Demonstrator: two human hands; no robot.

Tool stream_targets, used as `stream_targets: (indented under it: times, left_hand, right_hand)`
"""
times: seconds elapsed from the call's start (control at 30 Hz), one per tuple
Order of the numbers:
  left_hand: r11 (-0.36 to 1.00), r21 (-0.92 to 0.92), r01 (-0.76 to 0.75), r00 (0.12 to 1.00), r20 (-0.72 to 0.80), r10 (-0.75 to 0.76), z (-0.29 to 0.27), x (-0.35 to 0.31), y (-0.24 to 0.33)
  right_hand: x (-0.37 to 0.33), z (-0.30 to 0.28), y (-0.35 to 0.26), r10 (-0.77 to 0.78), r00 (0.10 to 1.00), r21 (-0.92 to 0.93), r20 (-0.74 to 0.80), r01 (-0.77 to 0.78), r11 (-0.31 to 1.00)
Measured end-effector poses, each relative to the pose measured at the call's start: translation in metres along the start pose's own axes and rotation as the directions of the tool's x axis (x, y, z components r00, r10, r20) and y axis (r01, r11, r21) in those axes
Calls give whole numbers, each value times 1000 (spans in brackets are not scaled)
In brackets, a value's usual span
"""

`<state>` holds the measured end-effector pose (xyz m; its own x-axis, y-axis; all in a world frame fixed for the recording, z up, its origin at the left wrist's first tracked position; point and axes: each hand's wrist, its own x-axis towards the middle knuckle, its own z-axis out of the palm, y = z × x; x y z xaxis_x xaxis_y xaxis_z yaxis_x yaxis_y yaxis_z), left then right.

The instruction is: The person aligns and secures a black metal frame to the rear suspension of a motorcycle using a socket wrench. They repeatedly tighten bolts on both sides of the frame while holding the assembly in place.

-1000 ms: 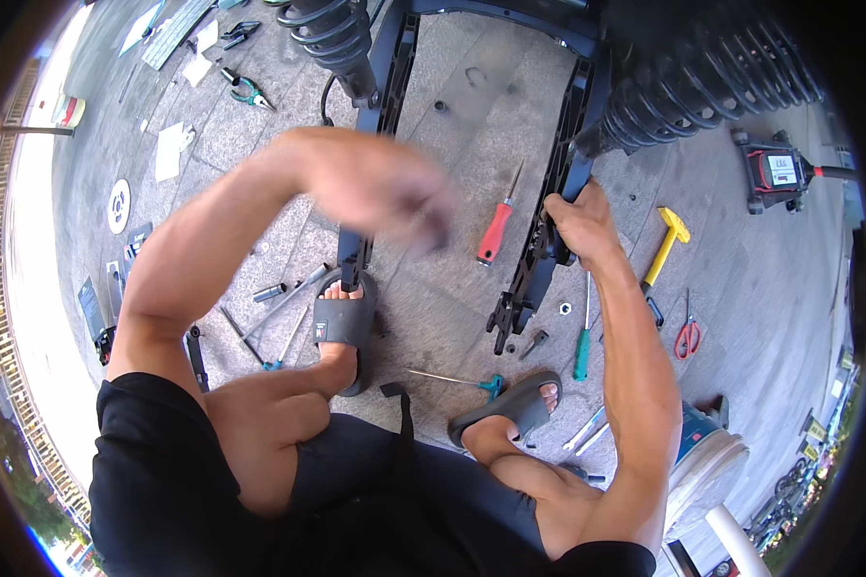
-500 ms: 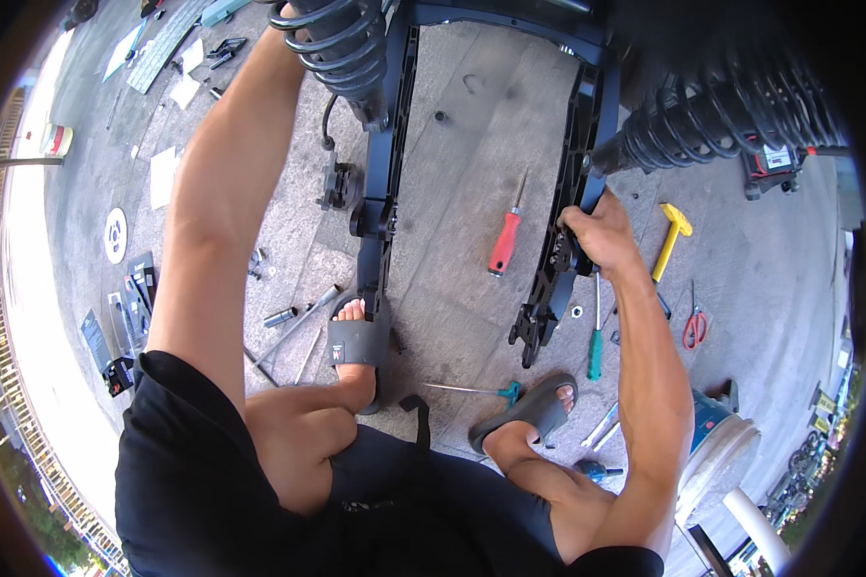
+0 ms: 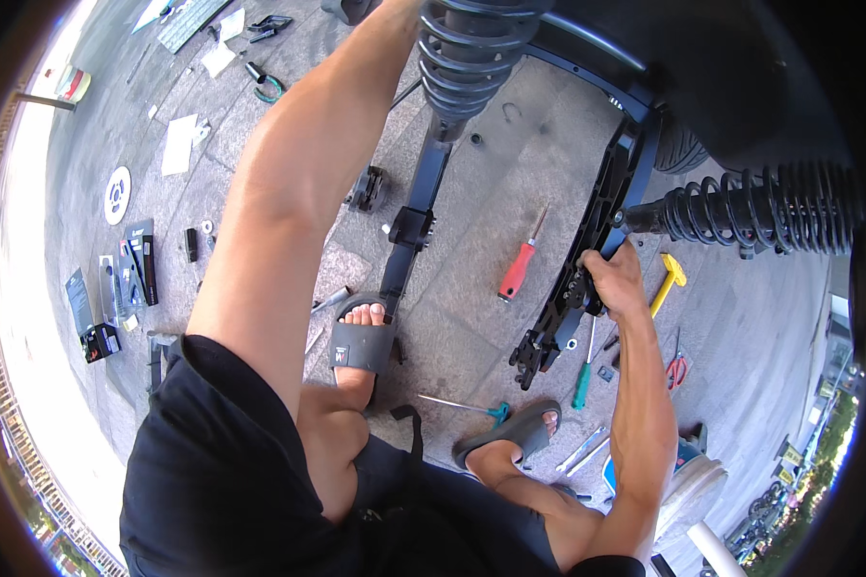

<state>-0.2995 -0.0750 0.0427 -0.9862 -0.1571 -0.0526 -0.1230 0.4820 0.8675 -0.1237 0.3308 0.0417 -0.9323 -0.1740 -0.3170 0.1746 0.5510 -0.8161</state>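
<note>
My right hand (image 3: pixel 616 279) is closed round the right black fork arm (image 3: pixel 575 274) of a dark vehicle frame, below the joint of the right coil-spring shock absorber (image 3: pixel 760 207). Up past the left coil-spring shock absorber (image 3: pixel 476 62) reaches my left forearm (image 3: pixel 342 96); its hand lies beyond the upper edge. The left fork arm (image 3: pixel 419 212) slants down to my left sandal (image 3: pixel 363 344). Between the two arms a red-handled screwdriver (image 3: pixel 518 271) lies on the paving.
Beside my right forearm lie a yellow hammer (image 3: pixel 669 279), a green-handled screwdriver (image 3: pixel 584 383) and red-handled pliers (image 3: pixel 677 371). A teal T-handle tool (image 3: pixel 498 413) is near my right sandal (image 3: pixel 510 431). A bucket (image 3: pixel 698 481) stands lower right. A disc (image 3: pixel 116 195) and packages (image 3: pixel 142 264) lie left.
The view has turned and shifted, so the frame and its springs appear further right and lower. My left forearm now slants more to the right. The right hand keeps its hold.
</note>
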Motion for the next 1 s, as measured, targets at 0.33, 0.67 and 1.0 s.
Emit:
stream_targets:
  times: [0.33, 0.67, 1.0]
  left_hand:
    - [1000, -16, 0, 1000, 17, 1, 5, 2, 9]
    - [998, -69, 11, 1000, -25, -13, 4, -3, -3]
    - [994, -110, 12, 999, -44, -17, 3, -7, -3]
  right_hand:
    - [-2, 2, -2, 163, 984, 179, 70, -173, 968]
    - [5, -1, 8, 166, 969, 208, 183, -203, 957]
    - [8, -15, -1, 147, 977, 152, 158, -171, 974]
